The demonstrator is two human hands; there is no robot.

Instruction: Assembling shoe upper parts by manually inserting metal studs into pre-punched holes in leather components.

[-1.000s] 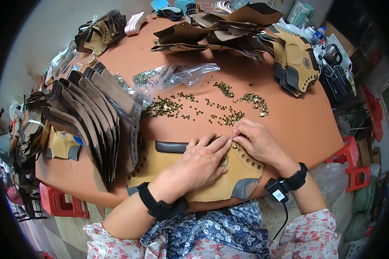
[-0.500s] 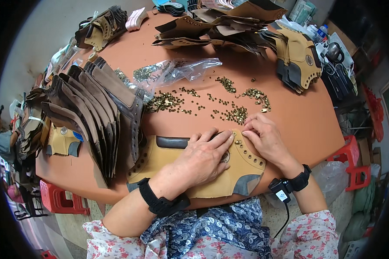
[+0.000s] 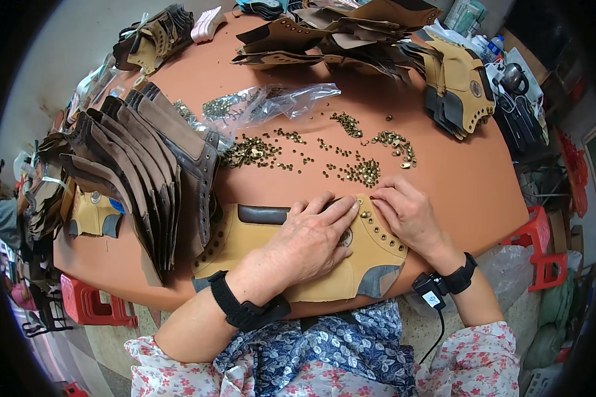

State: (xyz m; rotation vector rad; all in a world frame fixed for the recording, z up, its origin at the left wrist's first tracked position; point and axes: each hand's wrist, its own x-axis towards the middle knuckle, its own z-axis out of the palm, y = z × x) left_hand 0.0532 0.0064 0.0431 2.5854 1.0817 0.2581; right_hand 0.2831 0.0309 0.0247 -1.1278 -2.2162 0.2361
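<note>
A tan shoe upper (image 3: 324, 288) with a dark padded collar and grey corner patches lies at the table's near edge. Flat across its middle rests my left hand (image 3: 308, 241), fingers stretched toward the upper's right part. My right hand (image 3: 410, 215) is at the top right edge of the upper, thumb and forefinger pinched together beside the row of brass eyelets (image 3: 385, 237). What that pinch holds, if anything, is too small to make out. A small brass lace hook (image 3: 365, 214) shows near the top of the row. Just beyond the hands lies a pile of small brass pieces (image 3: 362, 173).
More brass pieces (image 3: 251, 152) and larger brass hooks (image 3: 397, 144) are scattered beyond. Behind them lies a clear plastic bag (image 3: 285, 102). Brown uppers (image 3: 136, 172) stand stacked at left; other stacks (image 3: 351, 40) occupy the far side. Tan uppers (image 3: 460, 89) lie at far right.
My right hand has shifted very slightly at the upper's edge, with its fingers still pinched. The left hand stays pressed on the upper. The whole view has tilted a little.
</note>
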